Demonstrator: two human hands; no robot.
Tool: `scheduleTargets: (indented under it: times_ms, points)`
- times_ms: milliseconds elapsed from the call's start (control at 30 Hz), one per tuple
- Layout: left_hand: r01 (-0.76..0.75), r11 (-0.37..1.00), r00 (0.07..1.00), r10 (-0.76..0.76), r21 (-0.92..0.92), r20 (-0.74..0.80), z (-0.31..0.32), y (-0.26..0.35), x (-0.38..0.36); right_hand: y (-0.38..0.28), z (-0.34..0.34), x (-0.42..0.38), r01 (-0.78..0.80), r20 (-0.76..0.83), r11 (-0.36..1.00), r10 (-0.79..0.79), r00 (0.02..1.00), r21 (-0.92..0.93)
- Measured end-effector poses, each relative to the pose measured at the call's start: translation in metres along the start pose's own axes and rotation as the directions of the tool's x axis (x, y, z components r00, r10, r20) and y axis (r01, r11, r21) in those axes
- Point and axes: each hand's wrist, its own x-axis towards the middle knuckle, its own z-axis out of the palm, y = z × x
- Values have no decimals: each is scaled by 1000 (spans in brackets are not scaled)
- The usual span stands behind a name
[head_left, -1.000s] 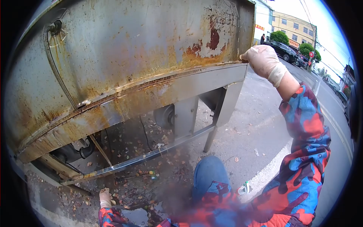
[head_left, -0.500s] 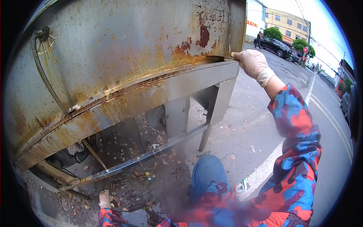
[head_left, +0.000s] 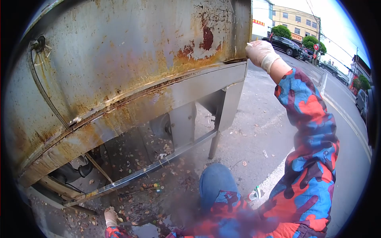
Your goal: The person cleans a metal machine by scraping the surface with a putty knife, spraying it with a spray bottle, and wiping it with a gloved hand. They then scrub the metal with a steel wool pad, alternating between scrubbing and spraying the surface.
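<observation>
Head view: a big rusty metal box fills the left and middle. Its right edge sits farther left in the picture than it did 1 second ago.
Right hand: the right hand, in a pale glove, is up at the box's right edge, just above the corner of the seam. It was lower, down at that corner, 0.5 seconds ago.
Right grip: the fingers are curled in. The tips are too hard to see, so I cannot tell if they pinch the edge or hold a thing.
Dark slit: a thin dark slit shows in the seam near the corner. It does not show 1 second ago. The fingers were at its end 0.5 seconds ago, and now they are higher than it.
Left hand: the left hand is low, near the leafy ground, almost where it was before. I cannot tell how shut it is or if it has hold of anything.
Hose: a bendy hose hangs down the box's left part, same as before.
Low bar: a shiny bar runs under the box, with leaves on the ground around it.
Knee: 1 blue knee is in front of the bar.
Street: a black car is parked far behind the right hand.
</observation>
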Motion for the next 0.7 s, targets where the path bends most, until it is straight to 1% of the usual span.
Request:
scheduleTargets:
  times_ms: [33,67,100,133,167,233,267,300,367,400,433,500,533,567,600,633,667,700]
  points:
    - [24,999,999,-23,27,-37,2,-1,1,6,15,4,2,7,1000,-2,1000,-4]
    - [43,998,996,-40,49,-75,6,2,0,12,21,3,5,-27,999,-4,1000,40]
    - [39,998,997,-35,44,-75,8,4,2,16,25,4,9,-68,996,-3,998,87]
    - [1,999,997,3,49,-74,14,1,4,16,33,5,-41,-84,985,56,995,166]
    - [-38,997,997,43,64,-68,18,2,4,21,40,7,-45,-80,985,59,995,164]
    - [-42,997,998,46,72,-53,27,5,2,30,56,15,-103,-131,990,115,985,96]
    - [-45,997,998,48,70,-45,30,6,-1,35,60,18,-149,-159,978,171,972,144]
    - [-45,996,998,48,71,-45,31,7,-4,36,45,7,-144,-239,950,213,947,275]
    - [-38,995,998,41,90,-41,31,10,-9,49,31,9,-144,-335,907,288,897,395]
    - [-42,995,998,46,90,-45,27,10,-7,59,29,15,-123,-305,932,233,923,342]
    - [-52,997,997,55,58,-58,22,8,-6,66,31,18,-136,-246,960,197,949,243]
    - [-58,998,996,60,29,-65,18,2,-4,52,18,1,-96,-64,984,107,992,150]
    - [-21,998,998,24,55,-64,13,1,-5,38,8,-10,-76,33,993,73,997,93]
    - [15,997,998,-9,82,-65,12,4,-8,33,14,-12,10,38,993,-14,999,115]
    - [10,996,998,-4,84,-64,12,4,-7,24,26,-6,-12,4,994,12,1000,113]
    - [26,999,999,-25,33,-48,10,2,-5,15,35,-1,-36,-32,993,40,999,111]
    - [42,999,999,-42,-17,-30,7,0,-3,13,40,6,-8,-26,994,11,1000,109]
    - [33,999,999,-34,-18,-24,5,-6,6,13,33,6,-17,-30,994,20,999,109]
